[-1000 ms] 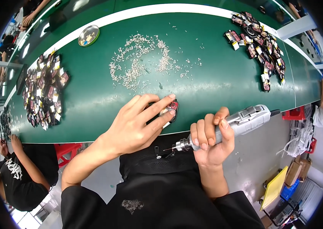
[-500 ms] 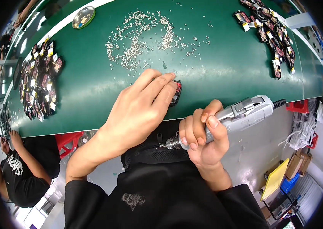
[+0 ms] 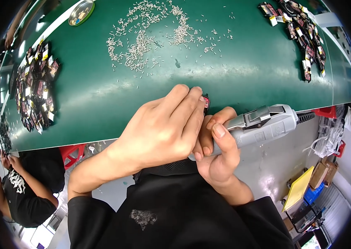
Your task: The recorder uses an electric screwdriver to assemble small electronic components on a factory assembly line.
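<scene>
Black-and-red device right at the fingertips of the left hand, near the front edge of the green table, mostly covered, just a corner peeking out past the fingers. And the progress? Just this one unit under attention, apparently unfinished, with a dense heap of similar devices off to the left and a second heap out at the far right; no telling from here which pile done, which waiting. Plenty of small pale pins scattered across the middle, loose and unused by the look of it. Now to the grip: left fingers bunched close together, bent down over the device, thumb out of sight, so impossible to tell a true pinch from a mere press. Over to the right hand: wrapped snugly around a grey handheld tool, fingers curled, working tip hidden.
</scene>
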Tool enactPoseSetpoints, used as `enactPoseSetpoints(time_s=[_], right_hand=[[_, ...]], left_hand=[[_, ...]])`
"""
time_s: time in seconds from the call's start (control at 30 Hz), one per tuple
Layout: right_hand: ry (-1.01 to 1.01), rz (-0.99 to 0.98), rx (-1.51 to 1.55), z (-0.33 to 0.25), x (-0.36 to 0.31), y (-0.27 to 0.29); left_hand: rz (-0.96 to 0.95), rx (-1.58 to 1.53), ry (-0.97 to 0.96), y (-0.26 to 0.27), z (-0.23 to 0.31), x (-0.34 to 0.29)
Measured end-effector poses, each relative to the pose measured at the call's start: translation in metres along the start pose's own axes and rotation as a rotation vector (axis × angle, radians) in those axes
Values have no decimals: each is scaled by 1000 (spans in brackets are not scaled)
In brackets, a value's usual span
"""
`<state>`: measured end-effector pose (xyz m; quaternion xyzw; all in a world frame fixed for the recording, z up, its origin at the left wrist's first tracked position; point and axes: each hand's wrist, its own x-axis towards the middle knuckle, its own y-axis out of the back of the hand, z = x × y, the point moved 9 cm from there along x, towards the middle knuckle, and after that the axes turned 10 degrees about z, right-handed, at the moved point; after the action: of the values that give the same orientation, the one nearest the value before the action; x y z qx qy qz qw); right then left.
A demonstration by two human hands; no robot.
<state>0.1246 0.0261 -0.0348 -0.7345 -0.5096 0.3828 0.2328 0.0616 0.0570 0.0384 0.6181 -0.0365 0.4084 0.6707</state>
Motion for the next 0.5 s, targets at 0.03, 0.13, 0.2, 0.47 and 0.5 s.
enactPoseSetpoints(time_s=[0.03,0.13,0.2,0.47,0.5], right_hand=[[13,7,0,-2,1,0],[29,23,8,-3,0,3],[29,25,17,-2,0,4],[55,-234,41,-44,8,-15],[120,-285,-5,-60,13,-22]], left_hand=[[-1,-5,2,-1,-2,0],[40,43,-99,2,7,0],[-9,120,-110,0,11,2],[-101,27,16,-4,4,-5],[-97,7,0,-3,4,-7]])
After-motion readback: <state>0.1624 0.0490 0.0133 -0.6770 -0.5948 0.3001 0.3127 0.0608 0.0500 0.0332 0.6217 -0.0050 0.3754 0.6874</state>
